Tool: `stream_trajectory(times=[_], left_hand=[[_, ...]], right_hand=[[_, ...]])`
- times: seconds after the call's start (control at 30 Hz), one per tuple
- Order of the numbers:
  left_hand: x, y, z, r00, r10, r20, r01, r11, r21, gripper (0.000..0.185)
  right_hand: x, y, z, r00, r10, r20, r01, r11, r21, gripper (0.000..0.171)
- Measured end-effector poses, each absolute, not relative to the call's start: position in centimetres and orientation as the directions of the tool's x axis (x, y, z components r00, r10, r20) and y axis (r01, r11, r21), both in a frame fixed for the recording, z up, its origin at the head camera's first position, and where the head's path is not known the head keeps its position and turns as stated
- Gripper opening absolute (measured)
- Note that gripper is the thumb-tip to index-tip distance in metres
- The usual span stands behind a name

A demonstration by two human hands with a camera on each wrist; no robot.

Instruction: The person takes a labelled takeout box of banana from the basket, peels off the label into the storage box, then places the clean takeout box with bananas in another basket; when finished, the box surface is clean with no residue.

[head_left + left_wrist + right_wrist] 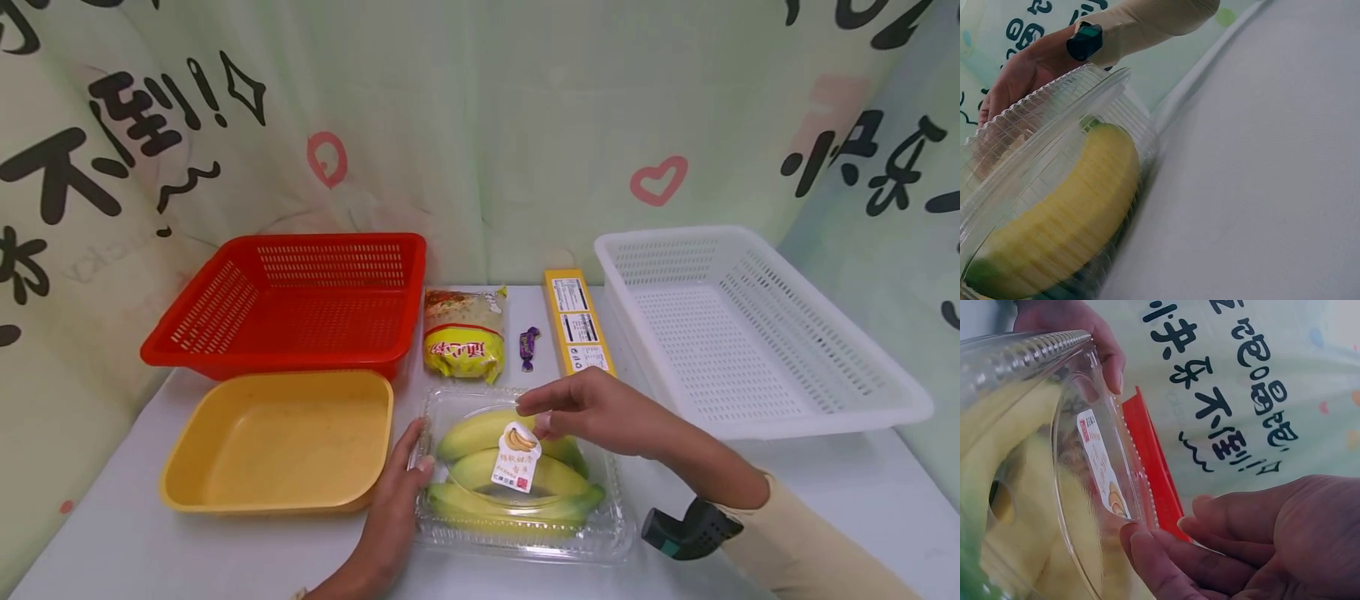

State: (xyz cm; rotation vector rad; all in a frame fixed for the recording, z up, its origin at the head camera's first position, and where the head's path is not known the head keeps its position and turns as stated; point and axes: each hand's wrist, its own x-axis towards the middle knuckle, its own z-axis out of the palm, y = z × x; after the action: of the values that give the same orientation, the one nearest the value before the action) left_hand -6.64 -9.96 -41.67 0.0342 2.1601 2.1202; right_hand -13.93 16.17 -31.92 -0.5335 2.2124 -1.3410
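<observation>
Bracing the clear banana box (525, 533) at its nine o'clock edge, left hand (393, 508) lying flat, fingers straight. Hovering over the lid toward one o'clock, right hand (592, 408) pinching, apparently at the lid; box long axis running nine-to-three, front-centre between yellow tub (281, 442) and white basket (757, 333).

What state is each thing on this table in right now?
Banana box: lid closed, bananas inside.
Left hand: rests on the box's side.
Right hand: fingertips on the lid.
Red basket: empty.
Yellow tub: empty.
White basket: empty.
Noodle bag: sealed.
</observation>
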Motion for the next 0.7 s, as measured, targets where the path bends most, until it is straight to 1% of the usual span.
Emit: stream_trajectory(times=[0.17, 0.47, 0.7], left_hand=[[-6.7, -10.0, -41.7, -0.992, 0.101, -0.074, -0.072, 0.019, 0.997, 0.056], [-6.7, -10.0, -41.7, -0.992, 0.108, -0.071, -0.069, 0.016, 0.997, 0.056], [-6.7, -10.0, -41.6, -0.99, 0.109, -0.085, -0.081, 0.032, 0.996, 0.056]], right_hand=[[-13.9, 15.8, -32.1, -0.796, -0.574, -0.195, -0.056, 0.39, -0.919, 0.034], [-13.7, 15.2, -32.3, -0.839, -0.495, -0.224, 0.014, 0.393, -0.919, 0.036], [-13.7, 15.0, -32.5, -0.839, -0.512, -0.183, -0.048, 0.406, -0.913, 0.035]])
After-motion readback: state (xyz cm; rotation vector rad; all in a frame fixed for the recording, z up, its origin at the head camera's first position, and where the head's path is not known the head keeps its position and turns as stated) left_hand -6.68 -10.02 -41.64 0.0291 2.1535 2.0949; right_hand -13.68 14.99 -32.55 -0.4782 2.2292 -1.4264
